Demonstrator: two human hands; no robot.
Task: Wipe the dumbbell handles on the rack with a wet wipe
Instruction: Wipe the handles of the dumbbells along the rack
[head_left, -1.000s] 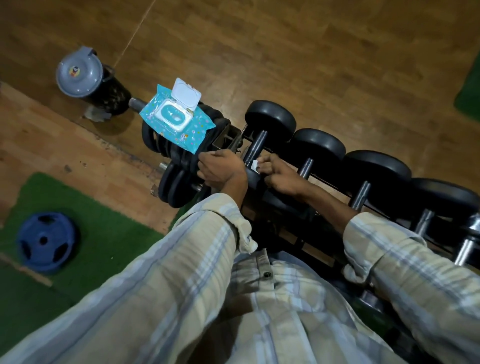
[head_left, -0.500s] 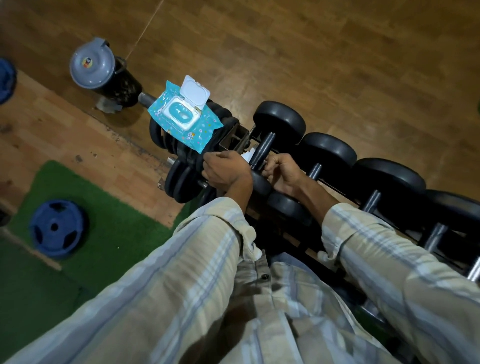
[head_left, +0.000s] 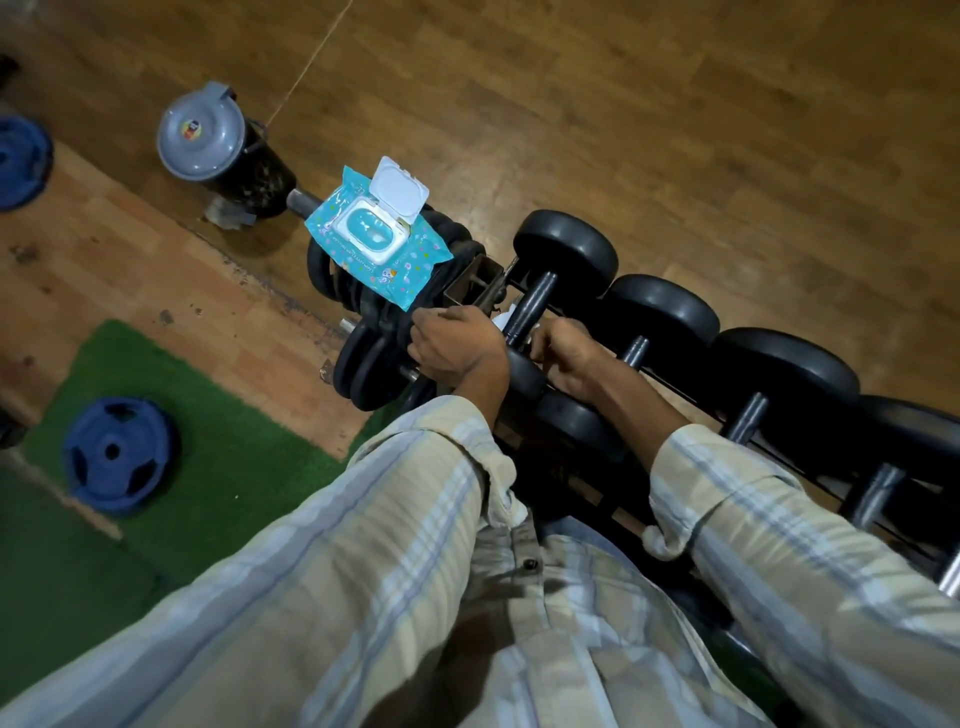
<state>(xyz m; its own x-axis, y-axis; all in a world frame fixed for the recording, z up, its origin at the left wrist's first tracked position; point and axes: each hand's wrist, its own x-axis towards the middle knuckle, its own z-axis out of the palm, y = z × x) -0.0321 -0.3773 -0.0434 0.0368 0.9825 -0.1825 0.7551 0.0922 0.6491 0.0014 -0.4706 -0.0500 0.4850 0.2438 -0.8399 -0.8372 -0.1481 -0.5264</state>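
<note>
White wipe (head_left: 503, 318) showed in scraps on both sides of the dark dumbbell handle (head_left: 525, 310), the landmark at the rack's (head_left: 475, 283) pack-side end. That handle ran lengthwise from the near weight head toward the far one, away from the person. The left hand (head_left: 453, 347) sat touching its left side, the right hand (head_left: 567, 353) its right, equally near. Both looked curled closed on the wipe, though the fingers were hidden. The wipe pack (head_left: 375, 240), lid open, lay left of the handle.
</note>
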